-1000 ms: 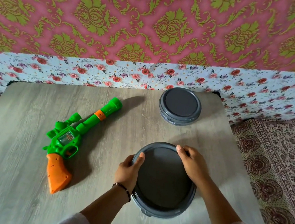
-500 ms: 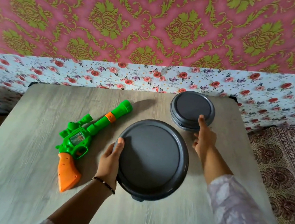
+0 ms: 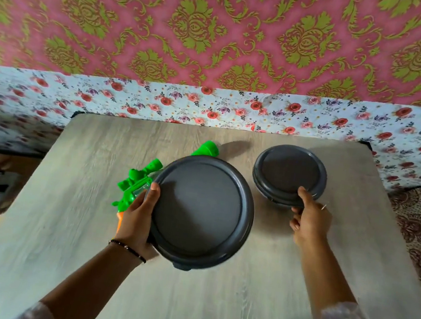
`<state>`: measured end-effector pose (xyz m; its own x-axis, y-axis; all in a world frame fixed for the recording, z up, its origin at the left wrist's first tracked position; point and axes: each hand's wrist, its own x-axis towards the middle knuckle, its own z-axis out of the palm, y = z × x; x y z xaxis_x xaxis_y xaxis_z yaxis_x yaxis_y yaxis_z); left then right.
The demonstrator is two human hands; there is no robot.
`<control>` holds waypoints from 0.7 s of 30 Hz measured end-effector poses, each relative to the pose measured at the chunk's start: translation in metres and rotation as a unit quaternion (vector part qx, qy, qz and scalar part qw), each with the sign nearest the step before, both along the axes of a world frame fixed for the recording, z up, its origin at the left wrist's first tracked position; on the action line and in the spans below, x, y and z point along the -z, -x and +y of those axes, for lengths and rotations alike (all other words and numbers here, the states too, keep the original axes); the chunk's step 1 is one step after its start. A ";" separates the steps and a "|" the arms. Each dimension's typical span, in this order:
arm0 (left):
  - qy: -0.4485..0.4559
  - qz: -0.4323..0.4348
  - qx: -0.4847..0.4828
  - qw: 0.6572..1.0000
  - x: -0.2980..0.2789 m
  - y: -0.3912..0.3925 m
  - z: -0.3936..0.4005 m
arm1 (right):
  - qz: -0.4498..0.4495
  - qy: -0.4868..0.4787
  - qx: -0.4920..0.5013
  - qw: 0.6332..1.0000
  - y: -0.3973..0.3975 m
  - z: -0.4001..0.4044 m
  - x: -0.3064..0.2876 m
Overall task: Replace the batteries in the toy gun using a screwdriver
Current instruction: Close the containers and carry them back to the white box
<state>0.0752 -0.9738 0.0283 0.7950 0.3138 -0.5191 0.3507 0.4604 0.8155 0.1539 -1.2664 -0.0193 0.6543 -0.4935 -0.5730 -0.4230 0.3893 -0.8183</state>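
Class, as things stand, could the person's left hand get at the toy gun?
Probably not straight away. The left hand grips the rim of the large grey lid, held over much of the toy gun. It lies just beyond the fingers, so freeing that hand should open the way.

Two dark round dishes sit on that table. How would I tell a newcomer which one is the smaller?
Start at the wooden table and look to its far right corner, by the floral cloth. The small dish lies there, with the right hand touching its near rim. The large dish, nearer and gripped by the left hand, is much wider.
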 end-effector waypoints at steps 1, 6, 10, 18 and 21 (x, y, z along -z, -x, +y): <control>-0.005 -0.006 -0.001 1.000 -0.002 0.001 0.011 | -0.007 0.004 0.006 1.000 0.008 0.008 -0.001; -0.022 -0.020 -0.002 1.000 -0.009 0.012 0.089 | -0.019 0.022 0.022 0.999 0.059 0.081 -0.016; -0.021 -0.050 0.013 0.998 -0.017 0.023 0.171 | -0.072 0.000 0.031 0.997 0.099 0.161 -0.032; 0.008 -0.061 0.015 0.998 -0.036 0.054 0.331 | -0.091 -0.073 0.052 0.992 0.145 0.320 -0.072; 0.023 -0.067 0.019 0.997 -0.039 0.060 0.369 | -0.094 -0.077 0.046 0.992 0.151 0.359 -0.082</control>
<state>0.0149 -0.6047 0.0677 0.8690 0.2615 -0.4202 0.2573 0.4867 0.8348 0.0028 -0.9075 0.0629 0.7131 -0.4718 -0.5185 -0.2261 0.5454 -0.8071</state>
